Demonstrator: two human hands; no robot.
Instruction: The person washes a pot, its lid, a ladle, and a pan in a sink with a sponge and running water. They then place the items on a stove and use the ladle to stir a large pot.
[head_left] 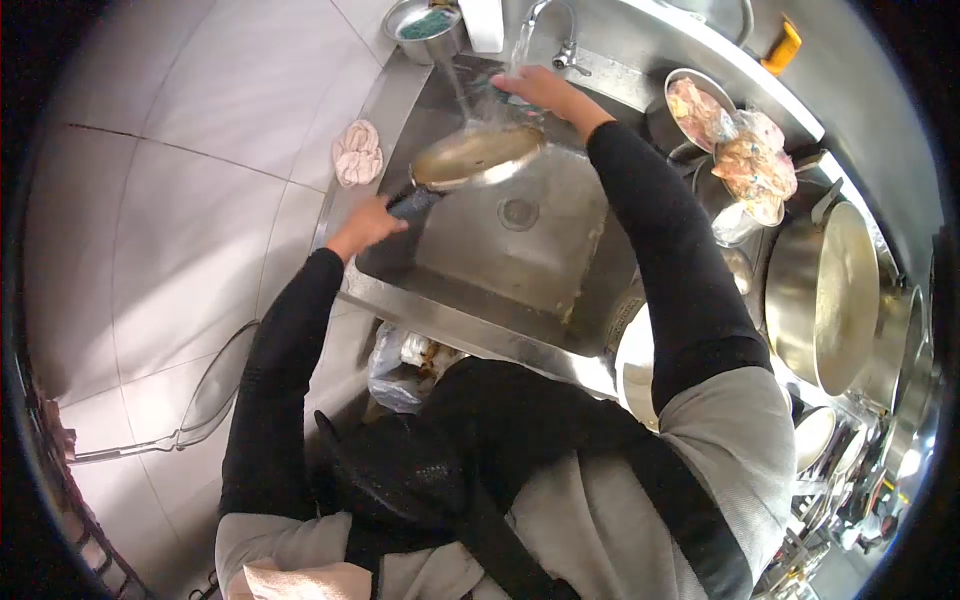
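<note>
Closed round a dark handle point(413, 203), my left grip point(368, 226) holds a shiny, tilted pan point(478, 160) over the steel sink point(495, 270); my right grip point(543, 90) clasps a greenish pad point(498, 88). Pale tiles point(210, 90) lie alongside.

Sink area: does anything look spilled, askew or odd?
One thing: the bagged food is heaped high just right of the sink, where splashes off the pan might reach it. No clear spill or damage shows.

The left arm point(283, 375) angles forward and inward, its black-sleeved forearm ending in a bare left hand point(366, 228) closed in a firm grip. The right arm point(672, 240) stretches farther ahead, slanting toward the left, with the right hand point(545, 92) knuckles up and its fingertips hard to make out.
</note>
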